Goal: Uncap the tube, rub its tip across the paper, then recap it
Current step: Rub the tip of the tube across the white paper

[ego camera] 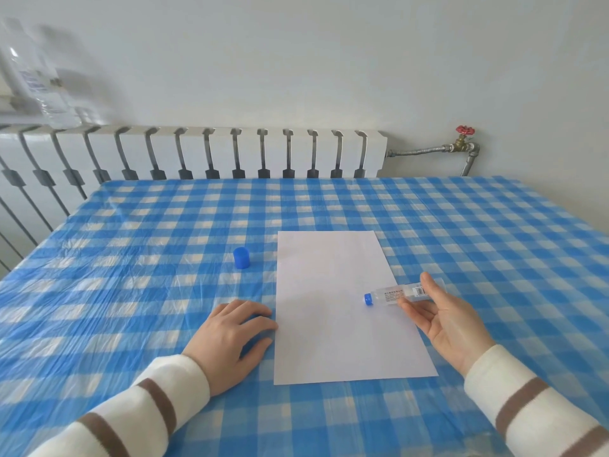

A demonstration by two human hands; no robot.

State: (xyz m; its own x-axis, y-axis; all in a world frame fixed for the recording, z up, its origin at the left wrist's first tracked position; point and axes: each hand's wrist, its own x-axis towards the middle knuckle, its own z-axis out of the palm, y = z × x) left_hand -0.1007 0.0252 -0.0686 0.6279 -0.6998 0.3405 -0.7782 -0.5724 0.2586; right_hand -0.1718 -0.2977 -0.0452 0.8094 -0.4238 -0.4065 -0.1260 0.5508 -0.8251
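Observation:
A white sheet of paper (336, 308) lies on the blue checked tablecloth. My right hand (448, 319) holds a clear tube (392, 295) between thumb and fingers over the sheet's right edge. The tube is uncapped, and its blue tip (368, 299) points left, on or just above the paper. The blue cap (241, 257) stands by itself on the cloth, left of the sheet's upper part. My left hand (235, 338) rests palm down on the cloth, fingertips touching the paper's left edge.
The table (131, 308) carries a crinkled plastic cover over the checked cloth. A white radiator (197, 153) runs behind the far edge, with a pipe and red valve (464, 130) at the right. Clear bottles (36, 84) stand at the upper left.

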